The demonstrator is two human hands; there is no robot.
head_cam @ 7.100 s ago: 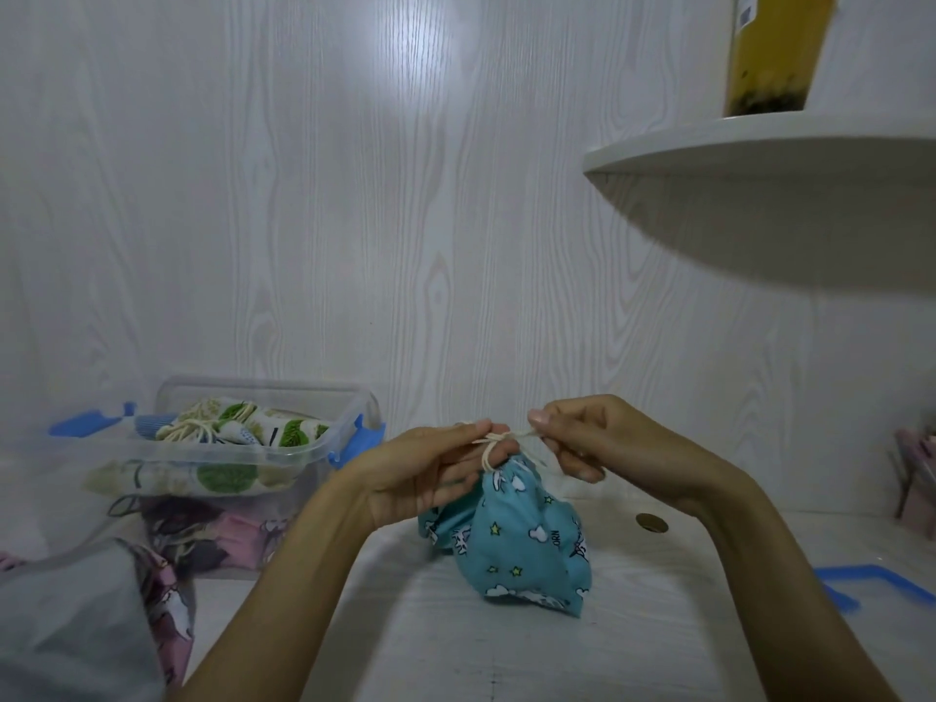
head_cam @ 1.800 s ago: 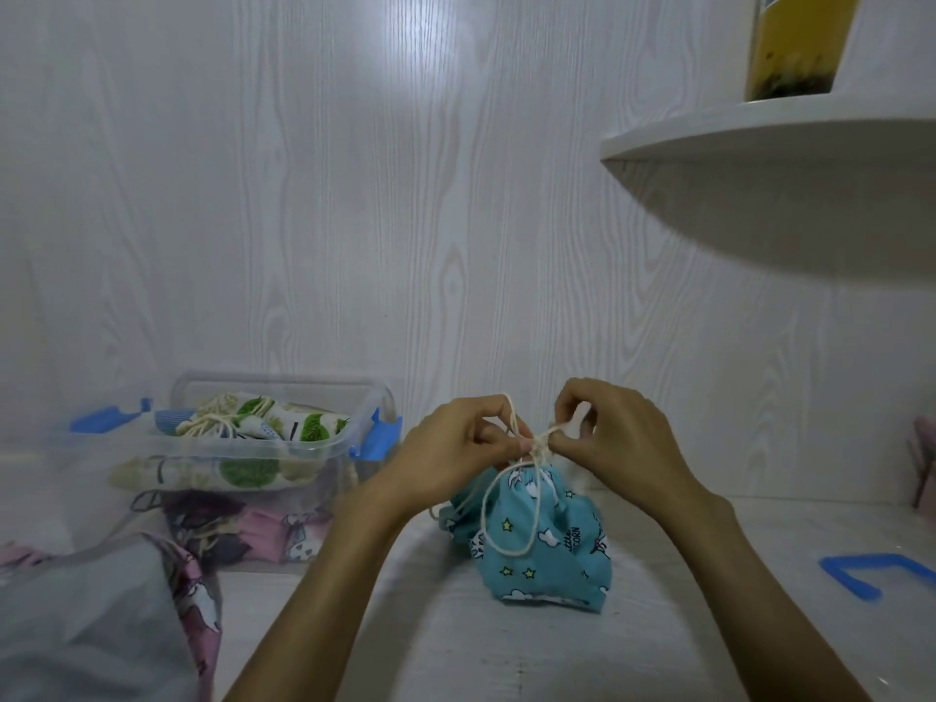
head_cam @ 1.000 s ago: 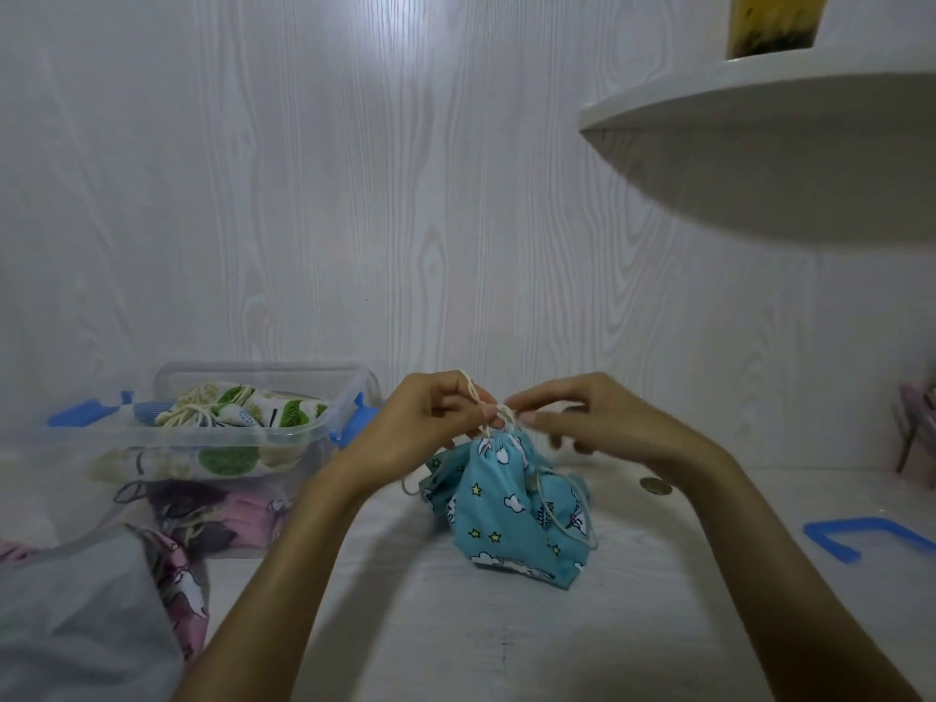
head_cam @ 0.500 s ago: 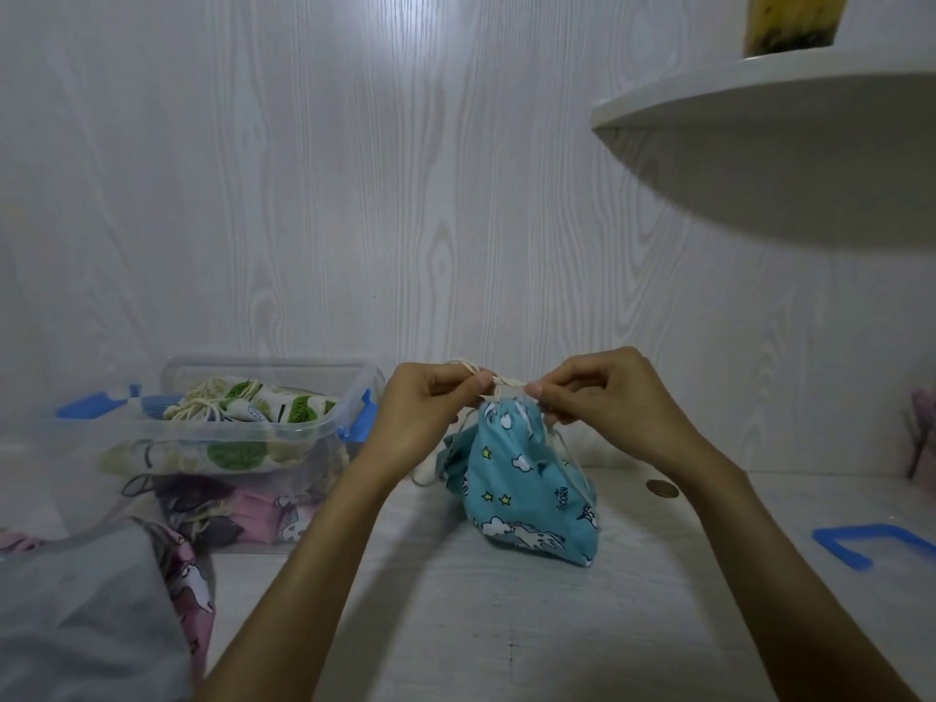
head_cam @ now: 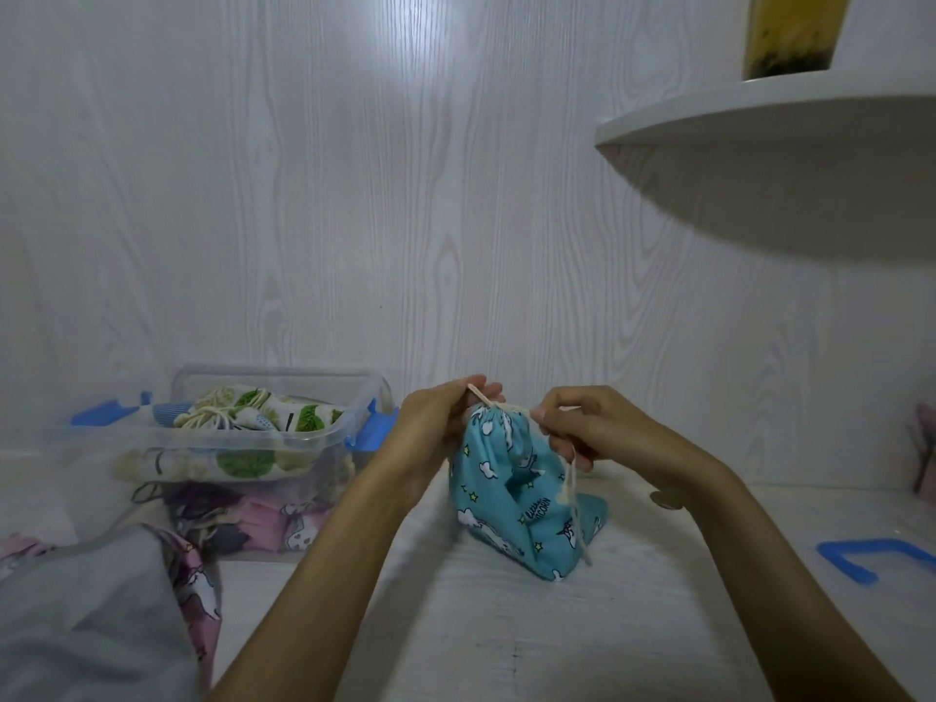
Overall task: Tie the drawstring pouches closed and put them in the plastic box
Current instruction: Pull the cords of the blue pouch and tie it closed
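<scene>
My left hand (head_cam: 439,428) and right hand (head_cam: 590,428) each pinch the cream drawstring (head_cam: 571,478) at the gathered neck of the teal pouch (head_cam: 511,494), which stands on the surface (head_cam: 506,625). The plastic box (head_cam: 228,448), holding other pouches, sits at nine o'clock.

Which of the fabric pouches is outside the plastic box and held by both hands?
The turquoise unicorn-print pouch, standing on the white table; the leaf-print pouch lies in the box.
</scene>
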